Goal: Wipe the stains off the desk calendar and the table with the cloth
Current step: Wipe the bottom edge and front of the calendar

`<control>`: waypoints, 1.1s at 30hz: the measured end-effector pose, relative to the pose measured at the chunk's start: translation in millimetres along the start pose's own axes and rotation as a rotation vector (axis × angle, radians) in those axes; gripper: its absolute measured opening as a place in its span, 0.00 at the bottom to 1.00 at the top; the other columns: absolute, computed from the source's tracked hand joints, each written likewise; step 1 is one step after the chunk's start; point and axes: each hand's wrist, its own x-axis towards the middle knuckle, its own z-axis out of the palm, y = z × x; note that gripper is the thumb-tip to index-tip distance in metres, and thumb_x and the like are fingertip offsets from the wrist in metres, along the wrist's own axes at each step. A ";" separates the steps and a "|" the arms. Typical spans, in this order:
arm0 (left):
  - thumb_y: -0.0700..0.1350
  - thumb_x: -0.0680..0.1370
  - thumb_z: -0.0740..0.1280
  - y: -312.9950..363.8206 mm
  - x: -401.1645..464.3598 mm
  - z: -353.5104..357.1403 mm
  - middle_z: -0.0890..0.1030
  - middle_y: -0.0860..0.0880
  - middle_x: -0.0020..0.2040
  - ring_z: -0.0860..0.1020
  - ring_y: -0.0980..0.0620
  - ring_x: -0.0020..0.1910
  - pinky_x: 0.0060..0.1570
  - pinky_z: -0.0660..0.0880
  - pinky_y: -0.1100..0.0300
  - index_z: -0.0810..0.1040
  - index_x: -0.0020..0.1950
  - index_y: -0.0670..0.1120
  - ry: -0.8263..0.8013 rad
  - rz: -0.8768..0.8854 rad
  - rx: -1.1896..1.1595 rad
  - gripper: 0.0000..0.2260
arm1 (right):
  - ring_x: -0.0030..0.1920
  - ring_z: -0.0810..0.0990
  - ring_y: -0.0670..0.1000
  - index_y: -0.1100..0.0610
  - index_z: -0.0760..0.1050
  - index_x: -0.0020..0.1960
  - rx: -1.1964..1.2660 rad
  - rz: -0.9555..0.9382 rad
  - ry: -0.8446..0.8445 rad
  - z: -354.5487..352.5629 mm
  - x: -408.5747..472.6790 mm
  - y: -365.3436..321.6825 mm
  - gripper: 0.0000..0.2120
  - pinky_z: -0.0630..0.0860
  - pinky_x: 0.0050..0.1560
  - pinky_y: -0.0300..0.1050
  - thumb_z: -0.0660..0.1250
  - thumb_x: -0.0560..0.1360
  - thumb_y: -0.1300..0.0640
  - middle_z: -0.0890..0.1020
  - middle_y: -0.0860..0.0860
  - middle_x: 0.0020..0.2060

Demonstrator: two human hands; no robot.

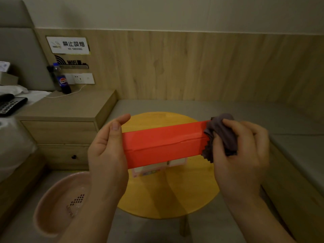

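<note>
The round yellow surface (168, 199) sits low in front of the person, and nothing in this view shows a cloth on it, so its wiping looks like the part of the job left to do; whether it carries any stains cannot be told in the dim light. The desk calendar (164, 146) is held up in the air above that surface, lifted clear of it, which suggests the work is at the calendar stage. It is a long folded stand of bright orange-red card with a crease running along its length, and a pale pink printed page peeks out below its lower edge. No stain shows on the orange faces turned toward the camera. The left hand (107, 151) has its grip closed on the calendar's left end, thumb lying on top. The right hand (240, 155) has its grip closed around the bunched grey-purple cloth (220, 135), pressing it against the calendar's right end, where the wipe appears to be under way.
</note>
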 end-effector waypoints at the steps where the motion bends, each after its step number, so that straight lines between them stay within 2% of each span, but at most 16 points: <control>1: 0.54 0.83 0.62 -0.3 0.7 -0.4 0.79 0.60 0.36 0.74 0.60 0.37 0.37 0.72 0.61 0.86 0.56 0.58 0.006 -0.003 -0.005 0.12 | 0.54 0.73 0.46 0.63 0.80 0.60 0.014 0.000 -0.005 0.7 -2.2 -1.9 0.12 0.67 0.61 0.30 0.72 0.77 0.63 0.74 0.59 0.56; 6: 0.56 0.82 0.63 -1.4 2.7 -2.8 0.79 0.60 0.34 0.73 0.60 0.34 0.35 0.72 0.61 0.86 0.56 0.58 0.006 -0.005 -0.014 0.12 | 0.56 0.73 0.45 0.62 0.80 0.60 0.075 0.002 -0.042 4.0 -11.2 -11.6 0.14 0.70 0.62 0.33 0.74 0.75 0.64 0.73 0.56 0.57; 14: 0.57 0.82 0.63 -0.9 -1.1 0.7 0.79 0.59 0.36 0.74 0.57 0.36 0.35 0.73 0.58 0.86 0.57 0.59 -0.008 0.008 -0.002 0.12 | 0.55 0.77 0.51 0.62 0.81 0.59 0.205 -0.048 -0.122 15.8 -24.6 -46.4 0.14 0.71 0.62 0.35 0.75 0.75 0.64 0.73 0.54 0.56; 16: 0.56 0.82 0.63 0.1 -1.7 1.5 0.80 0.59 0.36 0.74 0.59 0.35 0.34 0.73 0.61 0.86 0.56 0.59 0.001 0.006 -0.010 0.12 | 0.54 0.78 0.53 0.61 0.80 0.60 0.260 -0.062 -0.144 19.5 -28.5 -59.6 0.14 0.73 0.60 0.38 0.75 0.75 0.63 0.74 0.55 0.56; 19: 0.54 0.83 0.62 1.6 -3.3 2.9 0.81 0.59 0.36 0.75 0.60 0.34 0.33 0.74 0.63 0.87 0.54 0.59 0.010 0.010 -0.014 0.12 | 0.53 0.78 0.55 0.56 0.77 0.62 0.340 -0.085 -0.186 25.0 -33.7 -80.9 0.14 0.77 0.53 0.49 0.73 0.78 0.61 0.75 0.56 0.55; 23: 0.51 0.85 0.61 5.2 -8.7 5.9 0.81 0.53 0.30 0.78 0.58 0.30 0.28 0.76 0.64 0.86 0.54 0.57 -0.033 -0.009 -0.053 0.13 | 0.53 0.79 0.57 0.54 0.75 0.64 0.410 -0.100 -0.237 29.9 -38.7 -104.6 0.13 0.78 0.51 0.52 0.70 0.80 0.59 0.76 0.56 0.56; 26: 0.50 0.85 0.61 6.5 -9.4 6.5 0.86 0.49 0.36 0.84 0.56 0.33 0.29 0.79 0.63 0.86 0.53 0.57 -0.042 -0.042 -0.090 0.13 | 0.53 0.79 0.57 0.56 0.78 0.62 0.407 -0.102 -0.250 31.7 -38.2 -109.8 0.11 0.78 0.49 0.52 0.71 0.80 0.60 0.75 0.54 0.57; 28: 0.51 0.85 0.61 6.0 -8.5 5.6 0.85 0.50 0.34 0.82 0.56 0.31 0.28 0.78 0.63 0.86 0.54 0.57 -0.029 -0.025 -0.052 0.13 | 0.53 0.79 0.55 0.56 0.79 0.61 0.414 -0.083 -0.257 30.4 -36.4 -105.9 0.10 0.78 0.50 0.51 0.71 0.80 0.60 0.75 0.52 0.57; 30: 0.53 0.85 0.61 4.7 -7.0 5.2 0.81 0.54 0.32 0.77 0.58 0.30 0.28 0.76 0.63 0.86 0.54 0.59 -0.016 0.006 0.001 0.13 | 0.53 0.79 0.57 0.56 0.77 0.62 0.362 -0.111 -0.237 26.9 -34.0 -96.7 0.12 0.78 0.50 0.52 0.71 0.79 0.62 0.77 0.56 0.56; 33: 0.54 0.83 0.62 2.5 -4.4 4.1 0.80 0.58 0.37 0.74 0.59 0.36 0.35 0.73 0.60 0.86 0.54 0.60 0.009 0.013 0.001 0.12 | 0.53 0.78 0.57 0.55 0.75 0.63 0.300 -0.104 -0.202 19.3 -28.2 -76.5 0.15 0.76 0.53 0.51 0.71 0.78 0.63 0.75 0.56 0.55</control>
